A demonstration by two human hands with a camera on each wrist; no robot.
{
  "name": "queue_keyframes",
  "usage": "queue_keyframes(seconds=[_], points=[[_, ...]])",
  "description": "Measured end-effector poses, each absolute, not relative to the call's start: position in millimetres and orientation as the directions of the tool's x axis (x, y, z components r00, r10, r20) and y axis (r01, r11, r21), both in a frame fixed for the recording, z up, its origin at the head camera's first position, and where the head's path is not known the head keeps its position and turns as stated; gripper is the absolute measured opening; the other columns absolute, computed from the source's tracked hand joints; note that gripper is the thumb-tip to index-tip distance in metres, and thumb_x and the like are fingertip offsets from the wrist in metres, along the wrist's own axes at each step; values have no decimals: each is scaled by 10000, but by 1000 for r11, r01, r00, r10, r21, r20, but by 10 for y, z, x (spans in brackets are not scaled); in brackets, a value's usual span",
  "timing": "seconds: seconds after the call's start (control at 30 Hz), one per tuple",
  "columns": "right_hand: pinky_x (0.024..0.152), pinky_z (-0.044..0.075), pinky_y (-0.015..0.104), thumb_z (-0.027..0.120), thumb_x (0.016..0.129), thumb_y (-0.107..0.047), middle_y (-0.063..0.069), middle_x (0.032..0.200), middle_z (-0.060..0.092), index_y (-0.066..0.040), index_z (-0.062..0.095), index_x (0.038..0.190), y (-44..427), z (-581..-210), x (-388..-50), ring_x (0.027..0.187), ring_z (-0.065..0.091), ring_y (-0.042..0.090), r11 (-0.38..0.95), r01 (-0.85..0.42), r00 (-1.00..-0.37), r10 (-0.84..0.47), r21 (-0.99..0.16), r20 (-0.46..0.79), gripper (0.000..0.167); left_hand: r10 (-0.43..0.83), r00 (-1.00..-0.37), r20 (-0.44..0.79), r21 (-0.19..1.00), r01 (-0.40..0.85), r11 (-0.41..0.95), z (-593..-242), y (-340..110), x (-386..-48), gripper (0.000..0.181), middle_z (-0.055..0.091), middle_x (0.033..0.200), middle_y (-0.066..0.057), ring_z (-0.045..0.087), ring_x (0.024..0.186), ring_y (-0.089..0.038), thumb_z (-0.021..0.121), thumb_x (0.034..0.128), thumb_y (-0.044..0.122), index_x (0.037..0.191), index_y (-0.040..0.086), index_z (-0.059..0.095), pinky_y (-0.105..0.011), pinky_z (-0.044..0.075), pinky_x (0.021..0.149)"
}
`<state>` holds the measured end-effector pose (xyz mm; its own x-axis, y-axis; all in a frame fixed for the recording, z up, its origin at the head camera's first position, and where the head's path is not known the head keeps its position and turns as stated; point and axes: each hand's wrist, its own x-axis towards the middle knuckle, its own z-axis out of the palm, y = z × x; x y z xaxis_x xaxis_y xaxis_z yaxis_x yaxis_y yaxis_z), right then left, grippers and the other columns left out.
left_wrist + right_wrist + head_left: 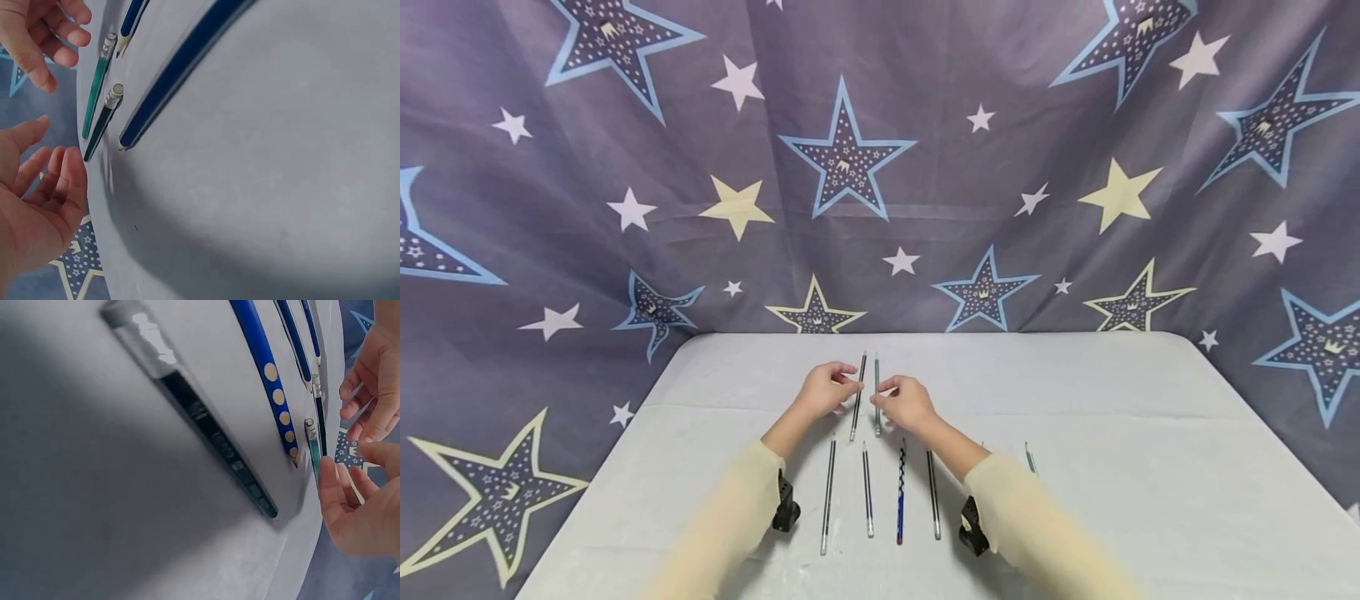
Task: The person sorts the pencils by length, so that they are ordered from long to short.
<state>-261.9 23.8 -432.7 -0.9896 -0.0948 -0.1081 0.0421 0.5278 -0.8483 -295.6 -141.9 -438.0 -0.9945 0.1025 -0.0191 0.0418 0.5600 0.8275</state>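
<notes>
Two pencils lie side by side, lengthwise, towards the back of the white table: a dark one [857, 404] and a green one [877, 383]. The left hand [827, 390] is at the left of the dark pencil, thumb tip at its shaft. Beside the green pencil, on its right, is the right hand [907, 403]. Both wrist views show thumbs apart from loosely bent fingers, with no pencil gripped: left hand [47, 206], right hand [365, 506]. The right fingertips lie close by the green pencil [314, 450]; whether they touch it cannot be told.
Nearer the body lie a dark-striped pencil [828, 500], a thin blue one [868, 492], a blue one with pale dots [901, 500] and a black one [933, 496]. A green pencil [1031, 457] shows partly past the right sleeve. A starry curtain [925, 183] hangs behind the table [1112, 467].
</notes>
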Motion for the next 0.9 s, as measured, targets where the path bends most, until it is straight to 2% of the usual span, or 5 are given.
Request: queue_keyframes(seconds=[0.2, 0.47, 0.73, 0.9], points=[[498, 535, 266, 654, 868, -212, 98, 848, 638, -38, 635, 1070, 288, -4296, -2484, 637, 658, 280, 528, -7, -984, -153, -849, -87, 267, 123, -992, -24, 835, 47, 548, -4356, -1450, -2838, 346, 635, 885, -115, 565, 624, -111, 694, 832, 158, 1129, -7, 626, -341, 576, 565], [532, 556, 325, 647, 874, -192, 59, 760, 594, -14, 632, 1073, 388, -4228, -2279, 627, 631, 303, 510, -45, -967, -237, -859, -89, 268, 145, -989, -27, 842, 56, 537, -4305, -1503, -2657, 326, 630, 865, -100, 593, 635, -151, 692, 835, 154, 1107, -12, 630, -336, 566, 558], [475, 484, 234, 660, 859, -178, 42, 739, 571, 1, 624, 1080, 539, -4201, -2068, 568, 593, 217, 517, -29, -959, -256, -856, -122, 286, 162, -985, -52, 834, 47, 550, -4282, -1552, -2449, 294, 625, 858, -88, 607, 658, -227, 693, 834, 151, 1078, -3, 637, -308, 554, 545], [492, 493, 259, 657, 861, -165, 36, 740, 548, 15, 603, 1097, 632, -4215, -1956, 528, 556, 173, 495, 3, -952, -265, -869, -154, 302, 157, -985, -74, 826, 27, 563, -4313, -1588, -2335, 269, 623, 836, -68, 568, 569, -173, 695, 829, 139, 1057, 7, 648, -274, 524, 491]])
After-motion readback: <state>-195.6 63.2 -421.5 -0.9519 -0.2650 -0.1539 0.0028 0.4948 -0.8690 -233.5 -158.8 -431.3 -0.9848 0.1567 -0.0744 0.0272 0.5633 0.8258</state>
